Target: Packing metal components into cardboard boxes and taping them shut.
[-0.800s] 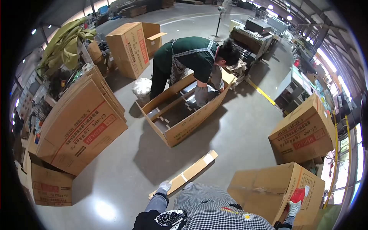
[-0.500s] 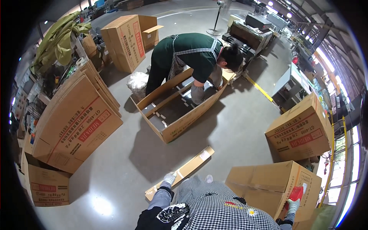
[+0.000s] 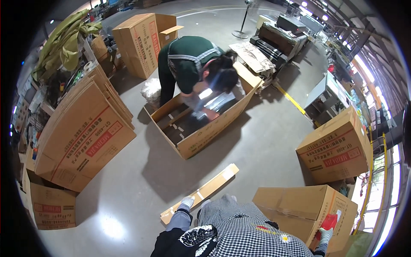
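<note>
My left hand (image 3: 187, 201), in a striped glove, is closed on a long narrow cardboard box (image 3: 215, 181). White tape strips cross that box, which slants up to the right in front of my legs. At the lower right, my gloved right hand (image 3: 326, 234) is wrapped round a red hand tool (image 3: 329, 222) that looks like a tape dispenser. This tool is beside the end of a large closed carton (image 3: 289, 204); I cannot tell whether they touch. Ahead, a co-worker (image 3: 188, 55) bends over a long open carton (image 3: 214, 136), handling shiny clear plastic above its dark contents.
Flattened cartons (image 3: 85, 139) lean in a stack on the left, with a smaller carton (image 3: 53, 207) below. Another carton (image 3: 336, 147) stands at the right. A tall carton (image 3: 137, 45) is behind the co-worker. Flat sheets (image 3: 252, 55) lie beside a cluttered bench at the back.
The co-worker has shifted left and now has shiny clear plastic in the open carton. Flat sheets behind have come into sight. My hands and what they hold have barely moved.
</note>
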